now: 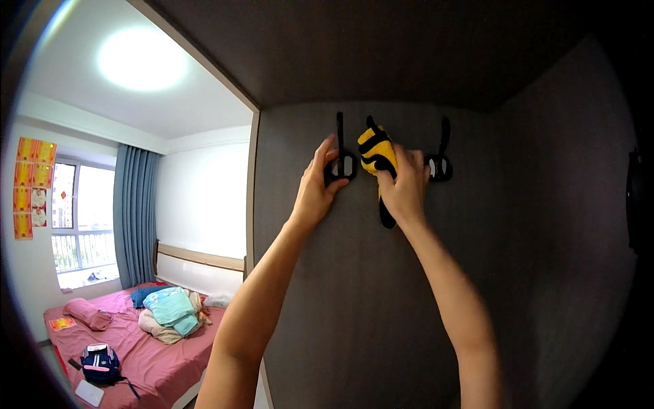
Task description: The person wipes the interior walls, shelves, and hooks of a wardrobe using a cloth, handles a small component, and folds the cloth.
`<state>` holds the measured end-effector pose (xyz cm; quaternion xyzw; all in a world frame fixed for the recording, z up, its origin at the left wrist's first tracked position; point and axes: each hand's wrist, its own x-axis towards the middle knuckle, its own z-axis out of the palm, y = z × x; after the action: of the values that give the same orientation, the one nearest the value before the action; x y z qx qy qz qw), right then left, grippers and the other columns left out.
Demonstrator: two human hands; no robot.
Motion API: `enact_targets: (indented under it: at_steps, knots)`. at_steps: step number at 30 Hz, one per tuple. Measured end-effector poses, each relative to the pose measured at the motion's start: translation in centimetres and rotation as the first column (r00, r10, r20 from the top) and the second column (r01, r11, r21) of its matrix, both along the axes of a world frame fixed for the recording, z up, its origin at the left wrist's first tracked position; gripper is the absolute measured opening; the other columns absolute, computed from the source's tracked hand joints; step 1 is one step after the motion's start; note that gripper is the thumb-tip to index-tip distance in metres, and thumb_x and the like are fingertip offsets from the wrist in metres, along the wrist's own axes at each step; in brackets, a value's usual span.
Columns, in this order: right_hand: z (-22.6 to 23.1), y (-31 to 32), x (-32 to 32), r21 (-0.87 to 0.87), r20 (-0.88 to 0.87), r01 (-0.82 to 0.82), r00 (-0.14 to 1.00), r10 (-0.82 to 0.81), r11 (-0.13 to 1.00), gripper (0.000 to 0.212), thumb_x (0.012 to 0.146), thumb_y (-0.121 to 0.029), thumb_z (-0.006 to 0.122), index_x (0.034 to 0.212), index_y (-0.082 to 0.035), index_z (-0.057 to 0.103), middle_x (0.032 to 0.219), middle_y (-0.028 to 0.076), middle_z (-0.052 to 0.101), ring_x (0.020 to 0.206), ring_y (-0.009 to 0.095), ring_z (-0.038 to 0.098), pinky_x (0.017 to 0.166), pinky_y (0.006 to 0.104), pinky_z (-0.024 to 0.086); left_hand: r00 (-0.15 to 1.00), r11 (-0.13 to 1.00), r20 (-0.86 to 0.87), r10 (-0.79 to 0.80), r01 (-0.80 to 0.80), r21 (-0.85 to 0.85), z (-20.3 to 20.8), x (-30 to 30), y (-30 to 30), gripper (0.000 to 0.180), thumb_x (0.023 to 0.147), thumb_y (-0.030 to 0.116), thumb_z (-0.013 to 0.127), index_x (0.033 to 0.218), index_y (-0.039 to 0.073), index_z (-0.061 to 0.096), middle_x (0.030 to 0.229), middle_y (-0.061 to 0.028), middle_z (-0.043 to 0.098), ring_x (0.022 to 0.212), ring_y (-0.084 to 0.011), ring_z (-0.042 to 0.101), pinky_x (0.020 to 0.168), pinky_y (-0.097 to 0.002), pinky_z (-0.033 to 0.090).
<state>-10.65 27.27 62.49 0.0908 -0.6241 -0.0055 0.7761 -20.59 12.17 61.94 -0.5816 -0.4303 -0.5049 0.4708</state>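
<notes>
My left hand (pixel 315 185) is raised to the dark cabinet panel (pixel 327 286). Its thumb and fingers close round the base of a black hook-like fitting (pixel 340 165), which has a narrow upright bar and a pale centre. To the right of it, my right hand (pixel 403 187) grips a yellow-and-black striped thing (pixel 377 150) by its side; its exact kind cannot be made out. A long black end of it hangs below the fingers. Just beyond my right fingers, a second black hook-like fitting (pixel 439 167) sits on the same panel, its base partly hidden by them.
A dark top board (pixel 381 54) overhangs the panel, and a side wall (pixel 579 204) stands at the right. Past the cabinet's left edge (pixel 253 184) is a bed (pixel 136 354) with folded bedding (pixel 170 310) and a dark blue backpack (pixel 101 365). Blue curtains (pixel 136 211) hang by a window.
</notes>
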Motion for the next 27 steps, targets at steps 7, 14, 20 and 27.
enact_targets:
  at_steps: [7, 14, 20, 27]
  knots:
    - [-1.7, -1.2, -0.9, 0.279, -0.151, 0.644, 0.762, -0.630, 0.712, 0.042, 0.085, -0.017, 0.064, 0.127, -0.017, 0.061, 0.123, 0.004, 0.056, 0.110, 0.019, 0.049, 0.088, 0.0396, 0.037, 0.997, 0.996, -0.031, 0.066, -0.067, -0.049, -0.2, -0.2, -0.2, 0.102, 0.081, -0.007, 0.065, 0.154, 0.026, 0.001, 0.141, -0.0220, 0.046, 0.132, -0.0353, 0.043, 0.111, -0.0486, 0.037]
    - [-1.4, -1.6, -0.5, 0.330, -0.175, 0.626, 0.776, -0.606, 0.707, 0.036, 0.085, -0.016, 0.065, 0.120, -0.013, 0.064, 0.119, 0.004, 0.056, 0.112, 0.018, 0.049, 0.089, 0.0399, 0.036, 0.997, 0.984, -0.032, 0.065, -0.069, -0.165, -0.1, -1.2, -2.8, 0.085, 0.086, -0.003, 0.059, 0.154, 0.018, 0.013, 0.150, -0.0200, 0.034, 0.142, -0.0334, 0.027, 0.118, -0.0453, 0.023]
    - [-0.9, -1.7, 0.6, -0.011, 0.094, 0.318, 0.944, -0.316, 0.948, 0.052, 0.077, -0.009, 0.074, 0.126, -0.011, 0.057, 0.127, 0.006, 0.051, 0.124, 0.026, 0.042, 0.097, 0.0522, 0.032, 0.741, 0.746, 0.083, 0.666, -0.662, -0.080, 0.1, -1.2, -0.6, 0.055, 0.100, 0.037, 0.045, 0.151, 0.024, 0.029, 0.159, -0.0096, 0.019, 0.148, -0.0300, 0.007, 0.117, -0.0549, 0.000]
    - [-0.6, -1.3, 1.0, -0.083, 0.112, 0.217, 0.972, -0.207, 0.973, 0.054, 0.079, -0.011, 0.072, 0.130, -0.010, 0.053, 0.128, 0.008, 0.050, 0.125, 0.028, 0.041, 0.101, 0.0582, 0.031, 0.743, 0.766, 0.193, 0.641, -0.636, -0.098, 0.6, -1.2, 0.3, 0.058, 0.100, 0.035, 0.043, 0.153, 0.028, 0.020, 0.161, -0.0070, 0.010, 0.149, -0.0304, -0.002, 0.112, -0.0608, -0.008]
